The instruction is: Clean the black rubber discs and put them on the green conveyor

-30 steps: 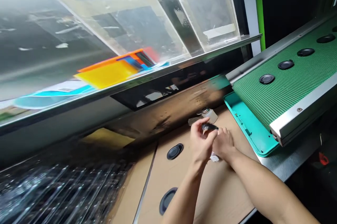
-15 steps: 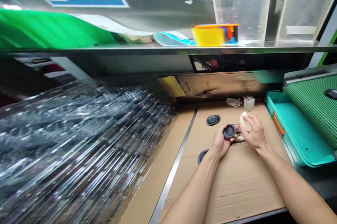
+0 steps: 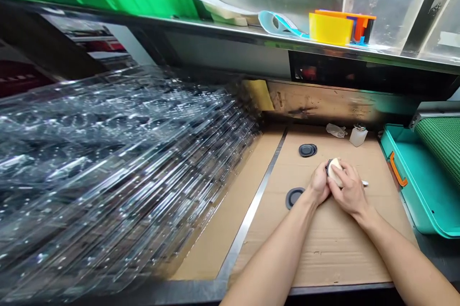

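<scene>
Above the cardboard-covered bench my left hand is closed around a small round black part, mostly covered by what my right hand holds. My right hand pinches a cream-white pad, pressed against the black part's face. Both hands touch. To the left on the cardboard lie a round black part and, beside my left forearm, a larger black ring-shaped part, partly hidden by the arm. A small pale object shows just behind my right hand.
Stacked clear plastic trays fill the left side. Toward the back stand a translucent bottle and crumpled clear plastic. On the right are a teal bin and a green conveyor belt. A metal shelf holding a yellow container crosses above.
My right hand has brought the white pad onto the black part in my left hand; before, they were apart. The camera view has shifted and tilted.
</scene>
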A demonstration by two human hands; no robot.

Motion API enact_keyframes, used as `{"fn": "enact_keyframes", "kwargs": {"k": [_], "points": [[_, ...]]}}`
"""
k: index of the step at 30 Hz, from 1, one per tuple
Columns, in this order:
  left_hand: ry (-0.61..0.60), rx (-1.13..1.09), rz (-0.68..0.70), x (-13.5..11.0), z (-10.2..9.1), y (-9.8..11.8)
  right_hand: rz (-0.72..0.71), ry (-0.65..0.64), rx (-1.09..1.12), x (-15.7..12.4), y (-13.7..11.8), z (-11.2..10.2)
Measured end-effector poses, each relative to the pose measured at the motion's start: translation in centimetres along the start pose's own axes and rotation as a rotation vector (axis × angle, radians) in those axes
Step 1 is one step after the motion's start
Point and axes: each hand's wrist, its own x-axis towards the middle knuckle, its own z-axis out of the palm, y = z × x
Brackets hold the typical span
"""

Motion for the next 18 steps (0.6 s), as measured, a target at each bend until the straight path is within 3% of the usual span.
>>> {"fn": "enact_keyframes", "kwargs": {"k": [3,7,12,16,18], "points": [[-0.002,-0.045,-0.067,-0.1,-0.2,-0.1,-0.013,-0.054,-0.048,0.3,-0.5,0.4],[0.038,-0.064,-0.023,0.1,-0.3,-0.4,0.117,-0.038,-0.165,0.7,-0.1,0.8],[0.035,-0.061,-0.129,0.3,-0.6,-0.1,-0.014,-0.161,-0.125,0.3,-0.9,0.5],[0.086,-0.05,-0.079,0.3,-0.7,0.3,0.139,-0.104,-0.186,0.8,-1.1,0.4],[0.089,-0.04,-0.116,0.3,-0.7,0.6,0.092,-0.131,-0.177,0.7,-1.0,0.5]]}}
